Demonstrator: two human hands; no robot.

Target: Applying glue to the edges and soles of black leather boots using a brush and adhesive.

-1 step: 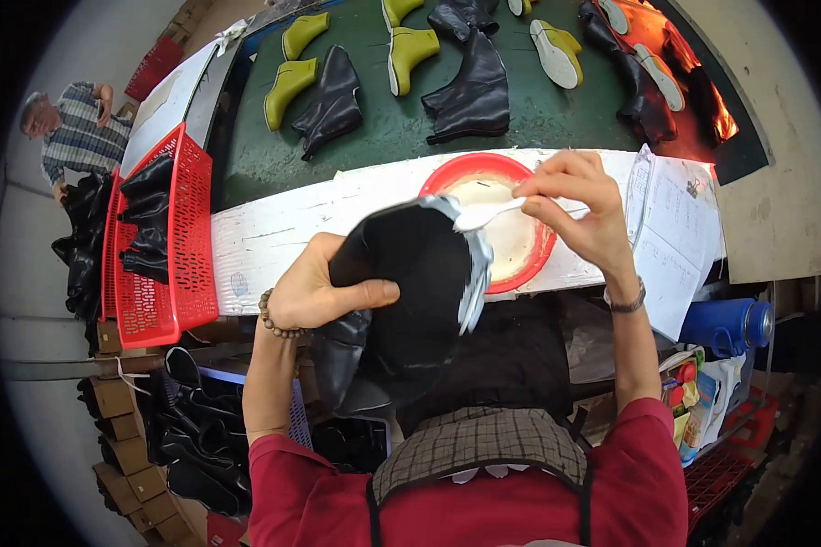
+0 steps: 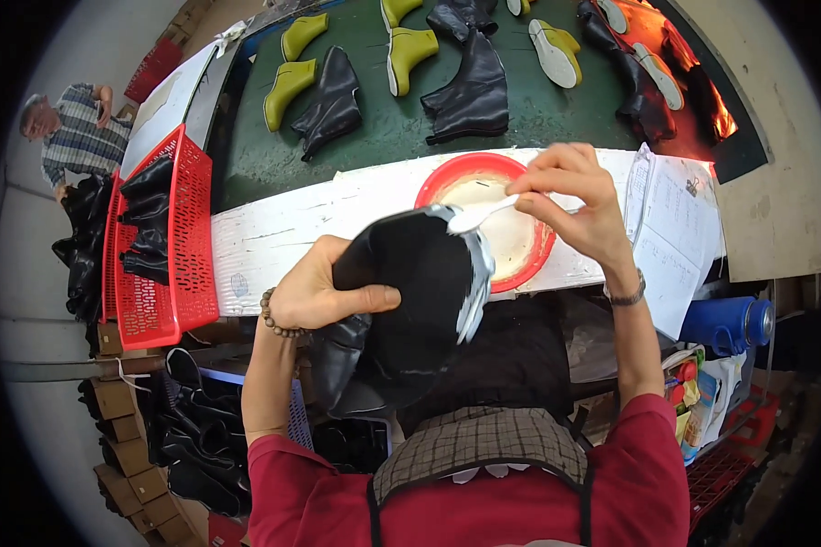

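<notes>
My left hand (image 2: 315, 292) grips a black boot upper (image 2: 415, 283), thumb pressed flat on its dark lining. The upper is tilted, and its leather outside folds down below my hand. Wet white paste coats the far and right rim of the upper. Between the thumb and fingers of my right hand (image 2: 579, 205) is a small white brush (image 2: 483, 211), its tip touching the far rim. Just behind, a red basin (image 2: 436, 171) holds creamy white paste and is partly covered by the upper and my right hand.
A green conveyor belt (image 2: 392, 118) carries yellow-green ankle boots (image 2: 413, 59) and black boots (image 2: 474, 91); an orange glow lights its right end. At left stands a red basket (image 2: 192, 246) of black boots, near another person (image 2: 87, 132). Written sheets (image 2: 680, 228) and a blue flask (image 2: 725, 326) are at right.
The brush tip has shifted slightly left along the rim of the boot upper. The upper has moved a little down and right with my left hand nearly still.
</notes>
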